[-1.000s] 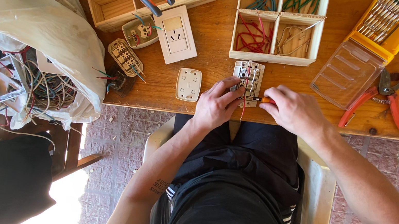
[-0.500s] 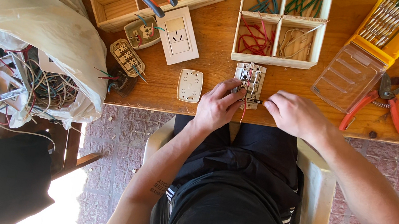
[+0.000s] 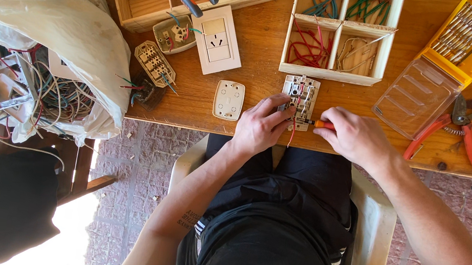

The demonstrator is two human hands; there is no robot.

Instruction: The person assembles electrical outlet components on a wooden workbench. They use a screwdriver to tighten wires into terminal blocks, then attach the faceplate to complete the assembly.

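Note:
A white electrical socket module [image 3: 299,95] with red wires lies on the wooden table [image 3: 256,74] near its front edge. My left hand [image 3: 259,123] holds the module's lower left side with its fingertips. My right hand [image 3: 355,136] grips a small orange-handled screwdriver [image 3: 320,124], its tip pointing left into the module's lower right side. A red wire hangs from the module over the table edge.
A small white cover plate [image 3: 229,99] and a white socket plate [image 3: 218,39] lie to the left. Wooden trays of wires [image 3: 336,33], a yellow bit case [image 3: 467,39], red pliers [image 3: 458,130] and a bag of wires [image 3: 26,48] surround the work spot.
My right hand has moved left toward the module, bringing the screwdriver tip against it. My left hand stays on the module.

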